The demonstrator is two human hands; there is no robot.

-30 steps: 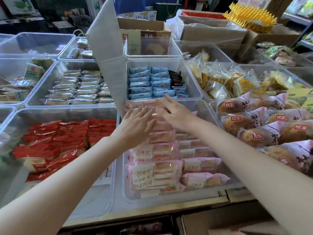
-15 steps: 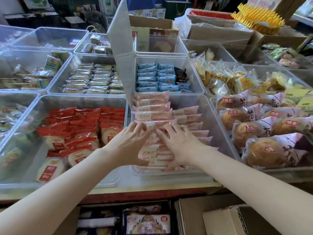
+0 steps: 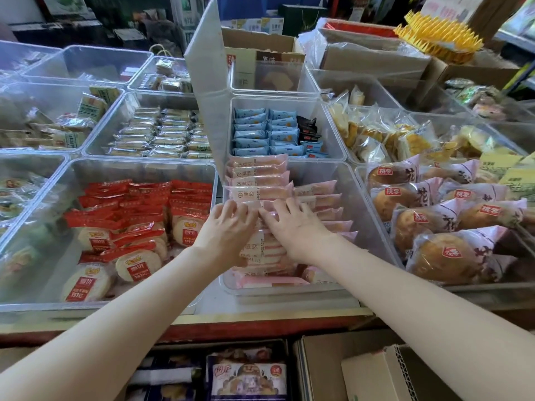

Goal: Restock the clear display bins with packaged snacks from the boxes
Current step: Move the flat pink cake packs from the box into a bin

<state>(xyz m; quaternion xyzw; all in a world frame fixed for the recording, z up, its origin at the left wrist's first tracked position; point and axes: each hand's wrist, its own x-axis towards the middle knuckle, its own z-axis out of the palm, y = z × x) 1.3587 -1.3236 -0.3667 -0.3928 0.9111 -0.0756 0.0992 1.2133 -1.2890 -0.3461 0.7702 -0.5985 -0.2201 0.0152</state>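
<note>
- A snack shop's display surface [image 3: 260, 319].
- Rows of clear bins [image 3: 341, 180] hold sorted wrapped goods: pink packets [image 3: 257, 180], red-wrapped cakes [image 3: 139, 215], blue packets [image 3: 252, 131].
- Opened cardboard boxes [image 3: 333, 369] of stock sit below.

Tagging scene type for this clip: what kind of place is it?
Most likely a small snack shop's display counter: clear bins of wrapped pink cakes and red rice crackers, yellow price tags, and open cardboard stock boxes below.
</note>
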